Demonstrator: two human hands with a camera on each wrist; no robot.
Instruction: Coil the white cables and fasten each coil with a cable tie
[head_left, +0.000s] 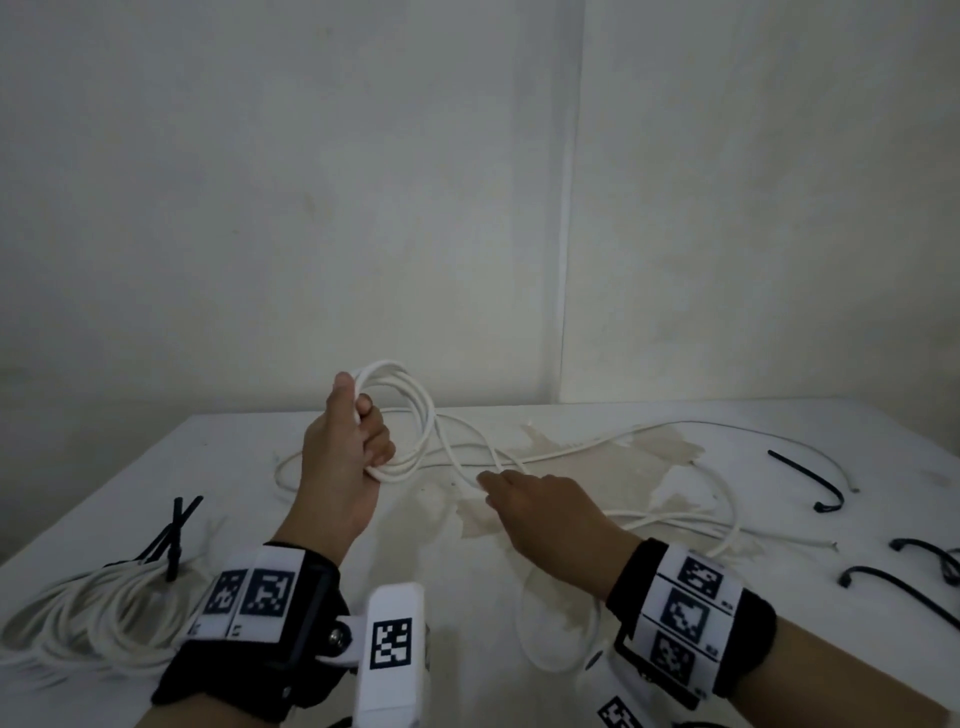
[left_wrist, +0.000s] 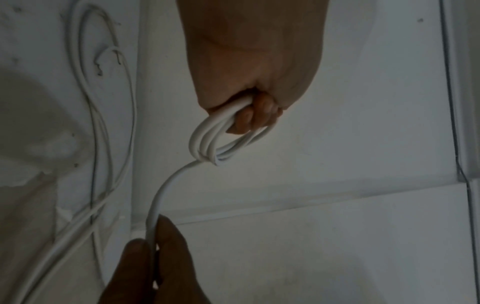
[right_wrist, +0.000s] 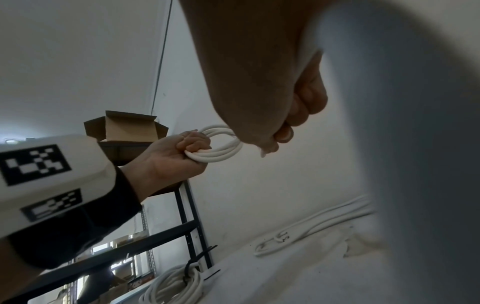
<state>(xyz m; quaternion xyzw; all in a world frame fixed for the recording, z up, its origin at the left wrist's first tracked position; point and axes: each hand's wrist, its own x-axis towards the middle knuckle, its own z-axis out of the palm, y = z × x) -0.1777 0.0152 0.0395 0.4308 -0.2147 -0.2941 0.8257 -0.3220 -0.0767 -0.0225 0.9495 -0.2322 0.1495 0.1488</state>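
Wrist-strapped hands work mid-frame: left hand (head_left: 345, 447) grips a few loops of white cable (head_left: 415, 415), right hand (head_left: 540, 512) pinches its loose run on the table (head_left: 260, 467); one tied coil (head_left: 98, 608) lies lower left, spare cable ties (head_left: 810, 478) right.

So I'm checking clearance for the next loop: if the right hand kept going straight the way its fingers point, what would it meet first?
Probably the coil gripped in the left hand: the right hand points up along the cable strand it pinches toward it. Depth is unclear.
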